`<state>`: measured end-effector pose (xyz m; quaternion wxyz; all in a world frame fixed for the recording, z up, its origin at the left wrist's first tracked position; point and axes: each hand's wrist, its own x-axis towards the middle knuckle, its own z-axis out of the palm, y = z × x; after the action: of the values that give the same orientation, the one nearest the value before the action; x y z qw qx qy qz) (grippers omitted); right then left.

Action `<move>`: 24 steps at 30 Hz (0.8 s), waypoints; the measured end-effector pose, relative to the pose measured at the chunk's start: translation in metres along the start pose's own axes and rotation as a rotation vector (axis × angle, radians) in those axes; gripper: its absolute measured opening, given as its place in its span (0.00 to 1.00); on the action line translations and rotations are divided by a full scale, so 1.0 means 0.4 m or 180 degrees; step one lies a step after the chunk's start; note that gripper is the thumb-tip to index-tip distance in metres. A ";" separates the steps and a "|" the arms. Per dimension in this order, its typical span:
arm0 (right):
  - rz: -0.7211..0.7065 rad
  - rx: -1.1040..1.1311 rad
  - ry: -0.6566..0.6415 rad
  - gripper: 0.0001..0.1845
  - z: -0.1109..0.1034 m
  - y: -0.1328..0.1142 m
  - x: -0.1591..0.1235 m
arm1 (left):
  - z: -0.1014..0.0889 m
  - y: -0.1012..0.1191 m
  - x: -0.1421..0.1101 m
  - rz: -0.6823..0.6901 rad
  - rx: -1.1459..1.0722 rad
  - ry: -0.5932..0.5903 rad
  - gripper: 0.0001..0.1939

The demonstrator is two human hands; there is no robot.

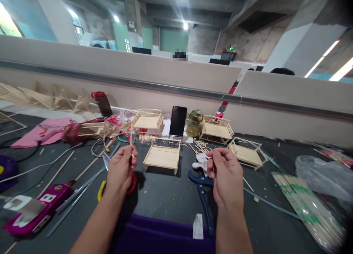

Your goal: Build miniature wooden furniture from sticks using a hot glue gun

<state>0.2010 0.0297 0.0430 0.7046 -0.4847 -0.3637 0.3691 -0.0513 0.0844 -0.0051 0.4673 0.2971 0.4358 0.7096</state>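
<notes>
Cloth (165,235) lies near; left hand (120,167) pinches a stick (131,136); right hand (226,171) presses fingertips together, content unclear; model (162,156) stands farther.

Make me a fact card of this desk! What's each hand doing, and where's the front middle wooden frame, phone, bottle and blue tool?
Left hand: pinching a thin wooden stick, pointing up
Right hand: fingertips close together; can't tell if they hold anything
Front middle wooden frame: standing on the dark table
Phone: behind that frame, screen dark
Green-lidded bottle: right of the phone
Blue tool: partly hidden by the right hand
</notes>
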 end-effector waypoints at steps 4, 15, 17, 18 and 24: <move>0.0301 -0.1528 -0.0739 0.04 0.013 0.036 -0.003 | -0.031 -0.041 0.043 0.0063 0.0400 0.0511 0.20; 0.0110 -0.4147 -0.1639 0.10 0.054 0.082 -0.027 | -0.032 -0.078 0.051 0.0196 0.0602 0.0307 0.15; 0.0244 -0.3857 -0.1168 0.11 0.039 0.080 -0.003 | -0.029 -0.076 0.050 0.0198 0.0541 0.0351 0.14; 0.0302 -0.3699 -0.1062 0.11 0.035 0.082 0.007 | -0.026 -0.075 0.049 0.0172 0.0507 0.0370 0.13; 0.0347 -0.3312 -0.1250 0.12 0.052 0.117 0.016 | -0.012 -0.075 0.038 0.0076 0.0439 0.0400 0.14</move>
<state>0.1782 0.0561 0.0051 0.2713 -0.7089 -0.5968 0.2602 -0.0491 0.1025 -0.0340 0.4090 0.2886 0.5085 0.7006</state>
